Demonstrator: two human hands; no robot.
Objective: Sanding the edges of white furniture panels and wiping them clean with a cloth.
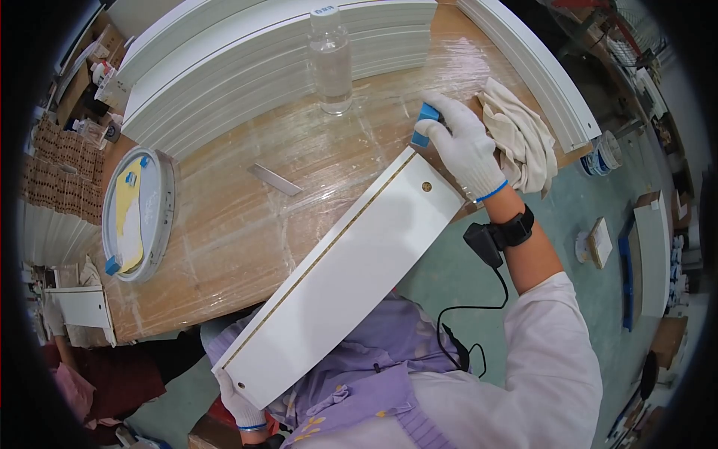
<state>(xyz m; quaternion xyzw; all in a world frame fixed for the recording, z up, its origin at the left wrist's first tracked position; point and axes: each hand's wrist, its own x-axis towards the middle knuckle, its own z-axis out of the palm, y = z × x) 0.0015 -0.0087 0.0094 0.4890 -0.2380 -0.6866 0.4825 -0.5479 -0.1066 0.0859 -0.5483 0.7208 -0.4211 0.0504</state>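
Note:
A long white board (336, 277) slants from my lap up onto the table edge, with a narrow brownish groove along one side and a round hole near each end. My left hand (241, 404), in a white glove, is closed around its lower end; the board hides some of the fingers. Just beyond the upper end, my gloved right hand (464, 150) pinches a small blue block (425, 126) between thumb and fingers. Beside that hand lies a crumpled cream cloth (520, 142). A flat metal scraper blade (274, 179) rests on the film-covered table (217, 239).
A clear bottle (330, 71) of liquid stands before stacked white boards (247, 86). At left, a round grey lid (166, 217) carries yellow sheet and blue bits. Another long white board (535, 75) lines the right edge. A black cable (467, 307) hangs from my right wrist. Someone (97, 382) works at far left.

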